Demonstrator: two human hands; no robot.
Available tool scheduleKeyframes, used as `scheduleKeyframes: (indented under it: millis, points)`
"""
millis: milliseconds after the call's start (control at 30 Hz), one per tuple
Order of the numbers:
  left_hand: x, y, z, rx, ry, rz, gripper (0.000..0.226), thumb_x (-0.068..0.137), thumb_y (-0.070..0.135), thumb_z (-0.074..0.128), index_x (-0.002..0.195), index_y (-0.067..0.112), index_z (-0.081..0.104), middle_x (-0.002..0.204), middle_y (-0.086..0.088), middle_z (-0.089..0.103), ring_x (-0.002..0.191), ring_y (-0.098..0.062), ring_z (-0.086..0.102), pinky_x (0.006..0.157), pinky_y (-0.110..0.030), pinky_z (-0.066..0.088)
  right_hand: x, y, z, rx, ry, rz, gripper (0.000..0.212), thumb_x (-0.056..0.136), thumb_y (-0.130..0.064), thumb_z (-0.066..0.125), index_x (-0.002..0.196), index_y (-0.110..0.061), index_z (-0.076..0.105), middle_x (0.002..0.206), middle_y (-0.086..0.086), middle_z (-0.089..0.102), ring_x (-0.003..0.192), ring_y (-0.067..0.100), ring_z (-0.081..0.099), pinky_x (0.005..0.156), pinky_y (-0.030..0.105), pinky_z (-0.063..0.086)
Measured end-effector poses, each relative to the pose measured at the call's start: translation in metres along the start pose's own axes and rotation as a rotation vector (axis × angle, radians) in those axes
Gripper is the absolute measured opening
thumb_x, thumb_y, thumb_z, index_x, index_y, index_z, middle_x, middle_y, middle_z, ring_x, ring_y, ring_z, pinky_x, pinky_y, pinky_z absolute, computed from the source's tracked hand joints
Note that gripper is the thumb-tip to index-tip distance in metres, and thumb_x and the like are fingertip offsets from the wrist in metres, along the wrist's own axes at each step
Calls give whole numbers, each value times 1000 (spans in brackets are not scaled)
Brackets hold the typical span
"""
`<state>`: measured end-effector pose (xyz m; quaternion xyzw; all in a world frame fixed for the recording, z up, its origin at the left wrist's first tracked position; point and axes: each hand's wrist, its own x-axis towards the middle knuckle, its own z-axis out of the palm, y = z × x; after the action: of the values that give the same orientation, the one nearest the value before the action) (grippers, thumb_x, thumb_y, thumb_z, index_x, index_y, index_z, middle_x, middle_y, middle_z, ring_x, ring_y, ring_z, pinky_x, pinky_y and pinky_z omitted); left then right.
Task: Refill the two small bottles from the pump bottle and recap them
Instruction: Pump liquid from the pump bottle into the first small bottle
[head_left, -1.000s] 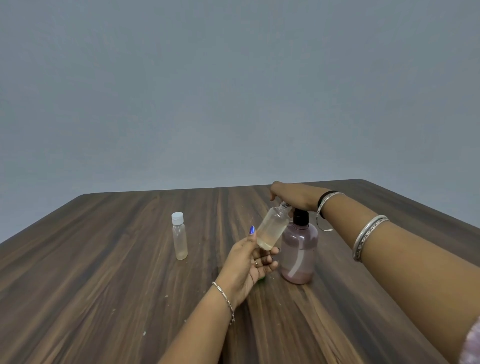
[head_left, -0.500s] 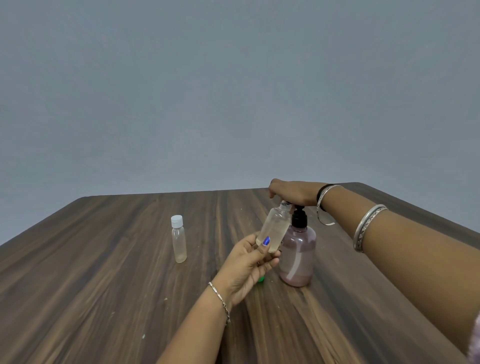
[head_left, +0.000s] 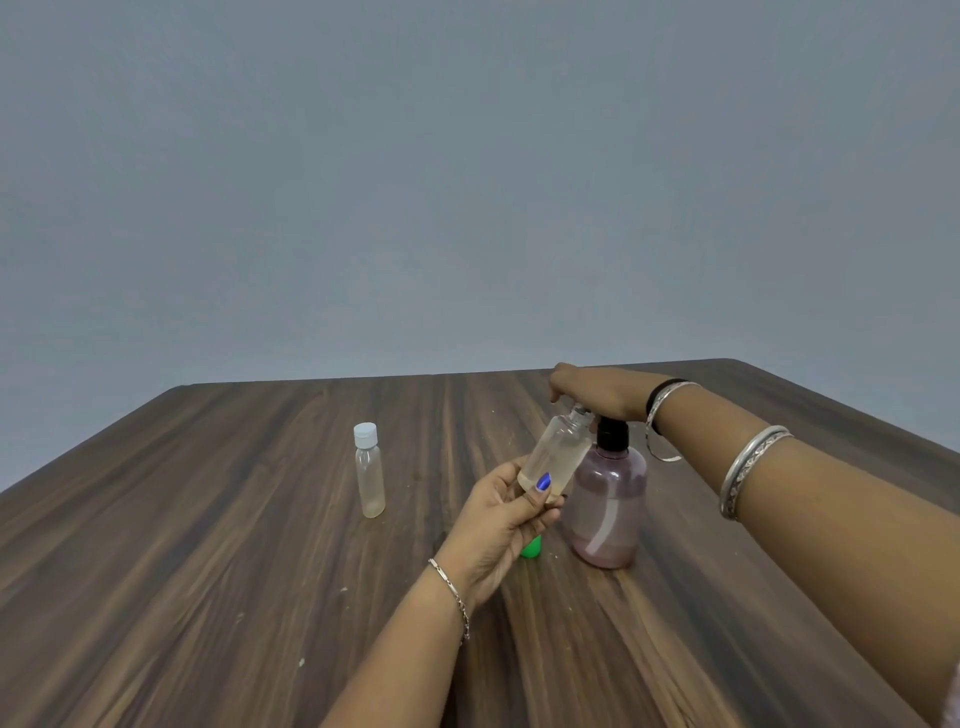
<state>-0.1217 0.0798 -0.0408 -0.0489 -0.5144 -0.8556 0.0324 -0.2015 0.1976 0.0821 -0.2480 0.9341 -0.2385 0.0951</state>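
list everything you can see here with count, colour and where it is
pump bottle: 1, pinkish translucent with black pump, standing on the table right of centre
uncapped small bottle: 1, clear with pale liquid, tilted, mouth up at the pump spout
capped small bottle: 1, clear with white cap, upright on the table, apart to the left
green cap: 1, green, on the table, partly hidden behind the left hand
table: 1, dark wood grain
wall: grey, behind the table
bangles: silver, on the right forearm
hands: left hand holds the uncapped small bottle; right hand rests on the pump top
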Motion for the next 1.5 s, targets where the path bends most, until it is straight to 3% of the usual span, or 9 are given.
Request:
scheduleKeyframes:
  millis: [200, 333, 533, 733, 1300, 1433, 1500]
  points:
    - [1, -1, 3, -6, -10, 13, 32, 88, -3, 51, 119, 1, 51, 89, -10, 65, 78, -13, 64, 71, -20, 55, 2, -2, -9, -40, 6, -13, 28, 99, -33, 23, 104, -17, 45, 81, -6, 46, 68, 6, 40, 64, 22, 32]
    - [2, 0, 2, -9, -17, 15, 31, 87, -4, 50, 117, 3, 53, 88, -11, 65, 77, -13, 64, 70, -20, 55, 3, -2, -8, -22, 15, -19, 28, 99, -34, 24, 107, -17, 45, 80, -9, 45, 69, 6, 42, 75, 27, 34]
    - [2, -2, 1, -15, 2, 2, 34, 87, -7, 49, 119, 3, 51, 91, -12, 64, 74, -12, 66, 69, -20, 55, -5, -3, -1, 28, 25, 6, 23, 99, -25, 27, 104, -11, 45, 77, -6, 43, 63, 10, 44, 58, 22, 31]
    - [0, -1, 4, -15, 7, 13, 29, 87, -5, 50, 115, 4, 53, 89, -11, 63, 74, -12, 65, 68, -19, 55, -2, -3, -7, -15, 18, 8, 30, 98, -33, 25, 108, -15, 47, 82, -2, 46, 67, 10, 41, 66, 24, 33]
    - [1, -1, 3, -10, 13, 12, 30, 87, -6, 51, 113, 6, 55, 92, -11, 65, 75, -12, 66, 69, -20, 55, -5, -3, -2, 19, 24, 11, 27, 99, -25, 26, 109, -11, 47, 80, -3, 45, 61, 11, 46, 59, 23, 32]
    - [0, -2, 3, 11, 5, 16, 29, 87, -8, 49, 112, 6, 55, 91, -10, 65, 74, -10, 66, 70, -19, 55, -4, -1, -3, -15, 6, 0, 29, 99, -30, 26, 107, -13, 48, 94, 4, 49, 73, 13, 44, 68, 25, 33]
    - [1, -1, 4, 6, 2, 20, 30, 87, -8, 49, 114, 5, 54, 91, -10, 64, 73, -11, 66, 69, -19, 55, -3, -1, -6, -23, 7, 0, 30, 99, -33, 25, 107, -15, 48, 91, 2, 49, 78, 14, 44, 71, 26, 34]
